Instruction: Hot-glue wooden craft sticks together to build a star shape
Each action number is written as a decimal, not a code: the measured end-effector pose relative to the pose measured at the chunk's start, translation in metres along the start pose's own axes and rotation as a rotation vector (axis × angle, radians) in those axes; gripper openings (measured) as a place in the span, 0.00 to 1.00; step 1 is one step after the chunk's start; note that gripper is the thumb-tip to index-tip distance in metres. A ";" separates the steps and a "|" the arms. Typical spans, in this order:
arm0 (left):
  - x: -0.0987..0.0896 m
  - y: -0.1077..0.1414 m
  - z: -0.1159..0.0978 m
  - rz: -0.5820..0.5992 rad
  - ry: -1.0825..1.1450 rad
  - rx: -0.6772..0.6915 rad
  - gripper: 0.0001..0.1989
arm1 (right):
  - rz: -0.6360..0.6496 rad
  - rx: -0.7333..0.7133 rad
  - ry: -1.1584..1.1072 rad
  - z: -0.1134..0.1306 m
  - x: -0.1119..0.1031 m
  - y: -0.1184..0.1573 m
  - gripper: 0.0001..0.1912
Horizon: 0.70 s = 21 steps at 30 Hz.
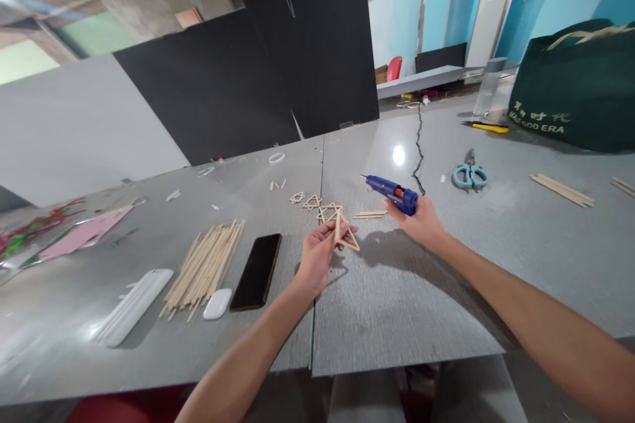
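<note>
My left hand [320,252] pinches a small triangle of thin wooden sticks [351,240] above the middle of the table. To its right, my right hand [421,219] is wrapped round a blue glue gun [394,193], whose nozzle points left and away from me. The nozzle and the triangle are apart. Just beyond my left hand lie wooden stars [312,201] of different sizes. A few loose sticks [370,215] rest between the two hands. Short stick pieces [278,185] lie farther back on the left.
Left of my left hand are a black phone [256,271], a white case [217,304], a stick pile [204,268] and a white holder [133,307]. Blue scissors [469,173], a yellow cutter [489,127], more sticks [561,190] and a green bag [575,89] are at right.
</note>
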<state>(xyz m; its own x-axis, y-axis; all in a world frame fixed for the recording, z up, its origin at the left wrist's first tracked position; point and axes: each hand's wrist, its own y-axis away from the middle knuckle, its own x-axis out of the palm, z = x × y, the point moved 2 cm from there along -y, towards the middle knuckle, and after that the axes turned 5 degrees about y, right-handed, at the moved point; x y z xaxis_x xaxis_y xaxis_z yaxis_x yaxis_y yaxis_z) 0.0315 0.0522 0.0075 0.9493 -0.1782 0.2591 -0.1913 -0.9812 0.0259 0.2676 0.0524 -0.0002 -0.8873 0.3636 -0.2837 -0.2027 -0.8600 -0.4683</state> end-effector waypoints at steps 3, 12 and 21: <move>-0.004 -0.003 0.001 -0.024 0.010 0.012 0.24 | -0.080 0.013 -0.005 0.001 -0.003 -0.001 0.22; -0.006 -0.005 0.003 -0.051 0.008 0.018 0.24 | 0.119 0.023 -0.088 0.007 -0.002 0.004 0.26; -0.005 -0.005 0.002 -0.047 -0.025 0.054 0.26 | 0.406 -0.034 -0.061 0.005 0.006 0.011 0.17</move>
<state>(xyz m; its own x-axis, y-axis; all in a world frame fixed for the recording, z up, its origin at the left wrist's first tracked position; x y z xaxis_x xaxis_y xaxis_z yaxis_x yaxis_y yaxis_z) 0.0277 0.0581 0.0043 0.9629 -0.1331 0.2349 -0.1333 -0.9910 -0.0151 0.2578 0.0439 -0.0029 -0.9156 -0.0256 -0.4012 0.1819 -0.9163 -0.3567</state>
